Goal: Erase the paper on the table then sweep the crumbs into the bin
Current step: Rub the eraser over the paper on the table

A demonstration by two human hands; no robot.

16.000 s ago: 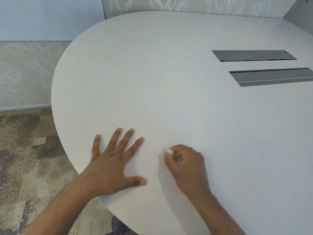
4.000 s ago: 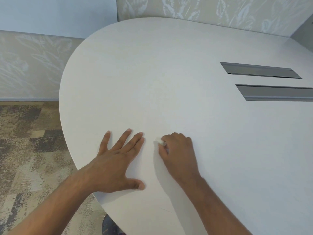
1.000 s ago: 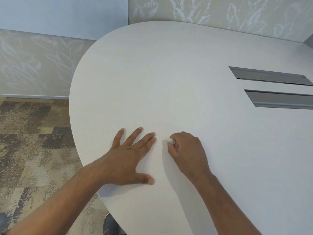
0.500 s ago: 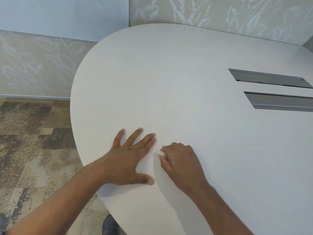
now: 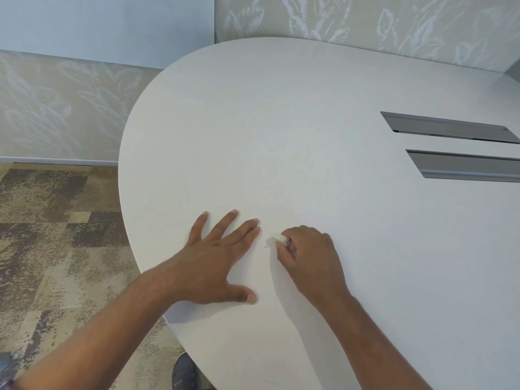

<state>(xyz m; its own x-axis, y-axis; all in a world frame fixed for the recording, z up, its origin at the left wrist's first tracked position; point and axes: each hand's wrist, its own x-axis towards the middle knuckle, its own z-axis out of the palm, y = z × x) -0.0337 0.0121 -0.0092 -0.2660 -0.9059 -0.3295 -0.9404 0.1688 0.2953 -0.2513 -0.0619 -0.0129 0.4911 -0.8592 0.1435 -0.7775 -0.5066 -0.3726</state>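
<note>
A white sheet of paper (image 5: 264, 277) lies near the front-left edge of the pale table (image 5: 281, 122); its edges barely stand out from the tabletop. My left hand (image 5: 219, 257) lies flat on it with the fingers spread. My right hand (image 5: 309, 260) is closed around a small white eraser (image 5: 278, 237), whose tip touches the paper just right of my left fingertips. A tiny dark mark (image 5: 266, 246) shows below the eraser tip. No bin is in view.
Two grey slot covers (image 5: 450, 130) (image 5: 464, 166) are set into the table at the right. Patterned carpet (image 5: 56, 235) lies to the left, below the table's curved edge. A shoe tip (image 5: 185, 372) shows under the table. Patterned wall panels stand behind.
My right hand with the eraser slid back toward me half a second ago and has moved forward again. My left hand has stayed flat in the same spot.
</note>
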